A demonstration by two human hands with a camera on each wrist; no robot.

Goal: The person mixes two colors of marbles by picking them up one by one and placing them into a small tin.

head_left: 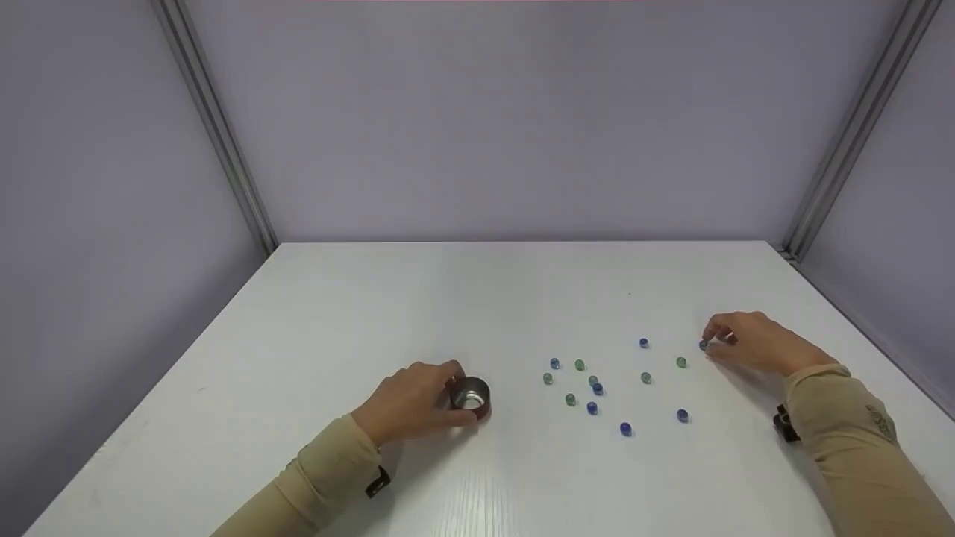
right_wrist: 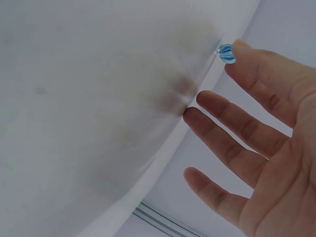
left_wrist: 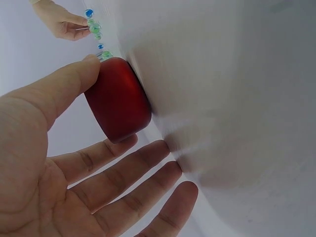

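Note:
A small red metal cup [head_left: 470,397] with a shiny inside stands on the white table [head_left: 448,298]. My left hand [head_left: 450,391] holds it from the left. In the left wrist view the thumb [left_wrist: 74,81] and a finger [left_wrist: 106,150] press on opposite sides of the red cup [left_wrist: 118,101]. Several blue and green marbles [head_left: 593,384] lie scattered to the cup's right. My right hand [head_left: 718,340] rests at the right end of the scatter. Its thumb tip [right_wrist: 247,52] touches a blue marble [right_wrist: 226,53], and the other fingers are spread with their tips on the table.
Loose marbles lie between the hands, among them a blue one [head_left: 644,343], a green one [head_left: 681,362] and a blue one [head_left: 625,429] nearest me. Grey walls with metal corner posts [head_left: 216,127] enclose the table on three sides.

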